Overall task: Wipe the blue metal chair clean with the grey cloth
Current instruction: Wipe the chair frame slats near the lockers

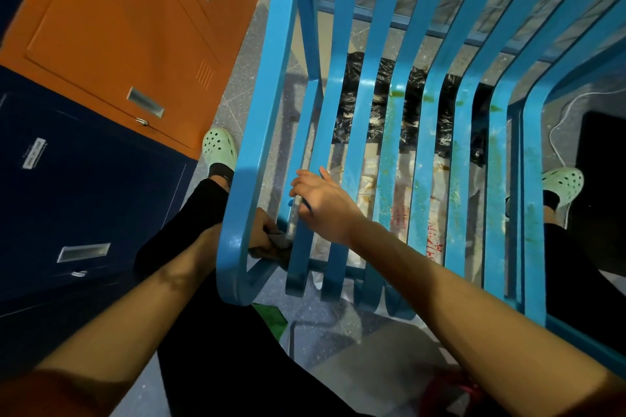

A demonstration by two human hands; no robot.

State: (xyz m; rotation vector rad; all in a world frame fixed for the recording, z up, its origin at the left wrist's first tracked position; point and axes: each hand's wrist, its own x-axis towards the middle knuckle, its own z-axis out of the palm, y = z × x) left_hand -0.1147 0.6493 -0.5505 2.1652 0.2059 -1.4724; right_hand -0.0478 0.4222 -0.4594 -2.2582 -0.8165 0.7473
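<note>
step: wipe near-left slat | cloth (276, 242) looped round it on chair (388, 145) | left hand (261, 230) grips lower end, right hand (325, 203) pinches upper | tip: pull taut, slide far (stains (457, 193) wait right)

**Light and Picture Quality: Head View**

Light: dim indoor, from above; colours muted.
Glare: soft white sheen on the blue metal chair (269, 78), at its near arm rail and slat bends.
Shadow: bars of shade cross the floor (237, 78); left hand (262, 234) dark beneath the rail; navy locker (101, 186) near black.
Distortion: wide-angle bowing of slats and orange locker (118, 37) toward the edges.
Focus: forearms (474, 308) soft and reddish at the bottom corners.
</note>
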